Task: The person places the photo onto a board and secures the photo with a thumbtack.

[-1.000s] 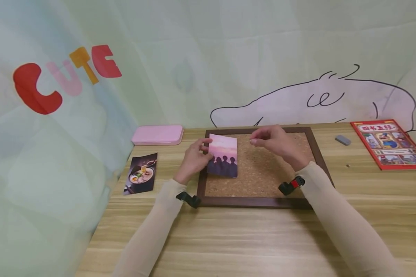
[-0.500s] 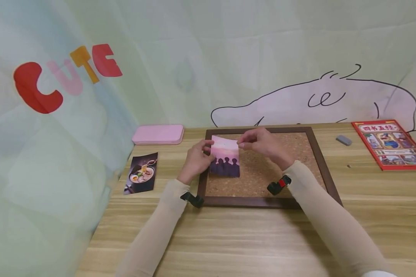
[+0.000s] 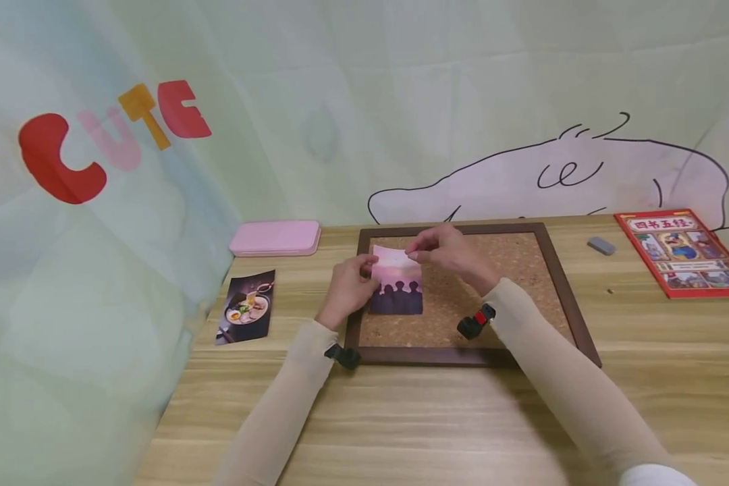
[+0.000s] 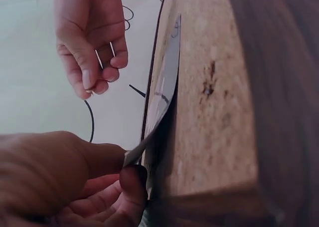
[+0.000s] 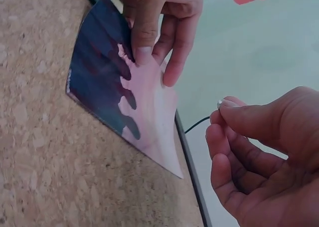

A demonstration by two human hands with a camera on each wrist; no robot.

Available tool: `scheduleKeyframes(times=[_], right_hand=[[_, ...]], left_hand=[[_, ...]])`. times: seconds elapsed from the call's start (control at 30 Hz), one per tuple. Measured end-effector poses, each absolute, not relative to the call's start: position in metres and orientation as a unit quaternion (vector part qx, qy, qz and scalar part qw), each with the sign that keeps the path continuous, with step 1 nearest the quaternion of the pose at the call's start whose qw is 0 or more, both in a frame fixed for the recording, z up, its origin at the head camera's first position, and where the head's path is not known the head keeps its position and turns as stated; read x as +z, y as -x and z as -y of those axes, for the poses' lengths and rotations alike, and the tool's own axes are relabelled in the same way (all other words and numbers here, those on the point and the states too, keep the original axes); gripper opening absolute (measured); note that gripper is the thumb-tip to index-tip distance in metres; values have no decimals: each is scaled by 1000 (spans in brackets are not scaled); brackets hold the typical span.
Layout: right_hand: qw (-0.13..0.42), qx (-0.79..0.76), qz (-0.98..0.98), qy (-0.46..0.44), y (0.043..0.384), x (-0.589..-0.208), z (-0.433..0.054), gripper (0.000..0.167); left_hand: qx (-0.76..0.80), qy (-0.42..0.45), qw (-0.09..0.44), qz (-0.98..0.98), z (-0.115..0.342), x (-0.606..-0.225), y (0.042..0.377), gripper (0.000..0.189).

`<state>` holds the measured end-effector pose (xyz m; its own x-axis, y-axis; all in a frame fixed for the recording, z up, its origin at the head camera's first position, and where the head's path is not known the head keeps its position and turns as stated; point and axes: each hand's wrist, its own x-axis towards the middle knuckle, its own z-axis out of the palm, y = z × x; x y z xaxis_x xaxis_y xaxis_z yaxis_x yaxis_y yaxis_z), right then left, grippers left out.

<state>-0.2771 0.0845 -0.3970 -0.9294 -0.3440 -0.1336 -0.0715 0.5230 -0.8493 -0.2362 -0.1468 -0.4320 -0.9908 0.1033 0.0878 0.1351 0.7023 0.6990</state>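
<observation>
My left hand (image 3: 351,287) pinches the left edge of a photo (image 3: 396,297) with dark silhouettes under a pink sky. The photo lies over the left part of a brown-framed cork board (image 3: 480,310). In the left wrist view the photo (image 4: 167,87) bends up off the cork near the thumb. My right hand (image 3: 455,256) is at the photo's upper right corner. Between its thumb and index finger it pinches a small silvery thumbtack (image 5: 219,104), mostly covered by the fingertips. In the right wrist view the thumbtack is apart from the photo's surface.
A ramen photo (image 3: 247,307) lies left of the board, with a pink case (image 3: 275,238) behind it. To the right are a grey eraser (image 3: 601,246), a tiny metallic piece (image 3: 610,291) and a red book (image 3: 683,253). A printed curtain (image 3: 401,121) hangs behind the table.
My right hand has moved left from over the bare cork to the photo's upper right corner. The left hand and the photo have shifted slightly right and toward me.
</observation>
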Motion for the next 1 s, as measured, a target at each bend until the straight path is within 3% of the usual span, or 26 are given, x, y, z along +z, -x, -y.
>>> scheduleKeyframes(times=[1.0], right_hand=[[157, -384, -898, 148, 309, -423, -50, 14]], left_hand=[[-273, 104, 39, 956, 146, -432, 230, 34]])
